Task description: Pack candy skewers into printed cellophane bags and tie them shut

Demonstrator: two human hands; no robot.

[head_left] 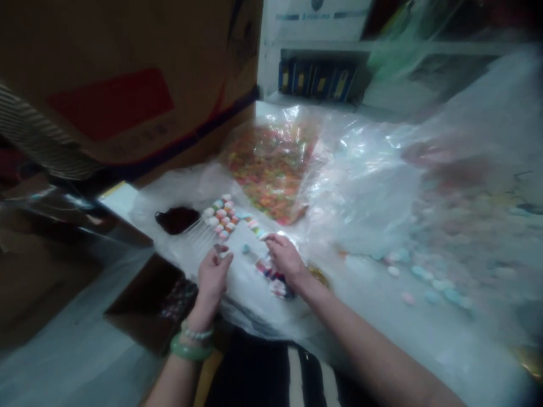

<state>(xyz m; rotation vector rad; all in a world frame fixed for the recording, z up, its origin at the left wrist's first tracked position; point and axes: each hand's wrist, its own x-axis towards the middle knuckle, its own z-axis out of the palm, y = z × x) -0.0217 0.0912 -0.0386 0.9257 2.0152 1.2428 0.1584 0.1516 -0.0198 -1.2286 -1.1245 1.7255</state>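
My left hand (pixel 214 274) is raised over the white plastic sheet (pixel 240 282), thumb and fingers curled close together. Whatever may be in that pinch is too blurred to make out. My right hand (pixel 285 257) is closed too, its fingertips at the end of a short row of pastel pieces (pixel 254 226); what it grips is unclear. Beyond my left hand lies a cluster of lollipop-like round pieces (pixel 221 216), white, orange and pink, with thin white sticks (pixel 197 230) pointing left. Small red, blue and white wrapped pieces (pixel 275 285) lie below my right hand.
Behind the hands rests a clear bag of orange and green pieces (pixel 271 164). Large clear plastic (pixel 365 175) and scattered pastel pieces (pixel 428 280) cover the right. A big cardboard box (pixel 169 51) stands back left; an open box (pixel 144 294) sits lower left. Blue binders (pixel 316 79) fill a shelf.
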